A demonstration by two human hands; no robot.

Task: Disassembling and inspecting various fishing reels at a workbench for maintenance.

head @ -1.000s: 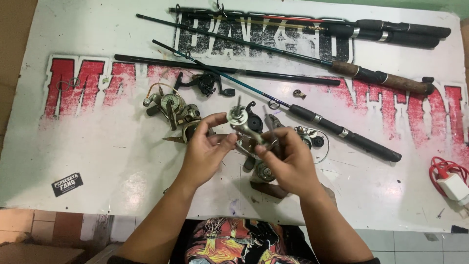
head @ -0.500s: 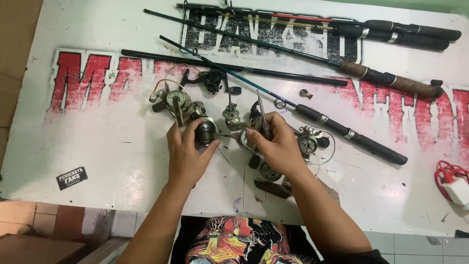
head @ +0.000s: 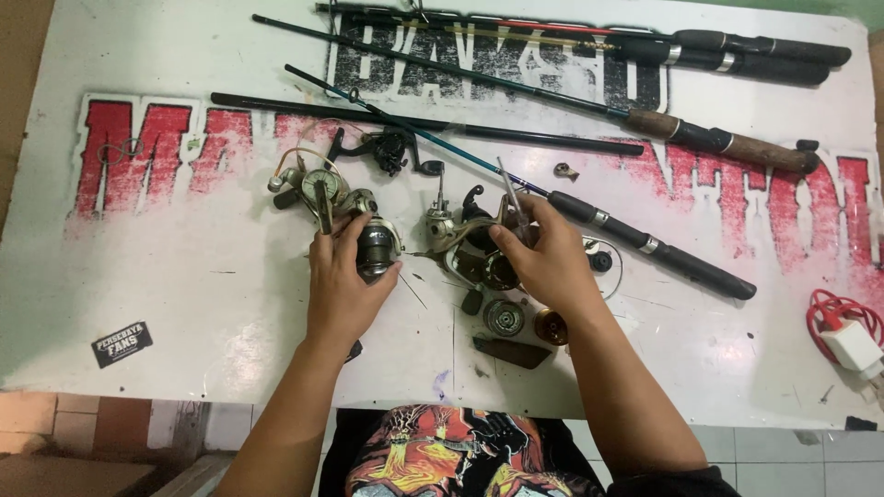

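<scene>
My left hand (head: 343, 281) rests on the white table, fingers wrapped around a dark spinning reel (head: 376, 244). My right hand (head: 551, 260) lies over a partly stripped silver reel body (head: 460, 235), its fingers curled on the frame. Just below that hand sit a round metal spool (head: 504, 317), a brass-coloured spool (head: 551, 326) and a dark flat piece (head: 512, 351). A greenish reel (head: 318, 187) lies beyond my left hand, and a black reel (head: 391, 150) farther back.
Several fishing rods lie across the far half of the table: a thin blue one with a black handle (head: 645, 244), a black blank (head: 424, 122), a brown-handled rod (head: 718, 143). A white charger with red cable (head: 852, 340) sits at the right edge. A black sticker (head: 121, 342) lies front left.
Both hands, held together on one reel above the table a second ago, have parted and come down. The left now holds the dark reel, the right the silver reel body.
</scene>
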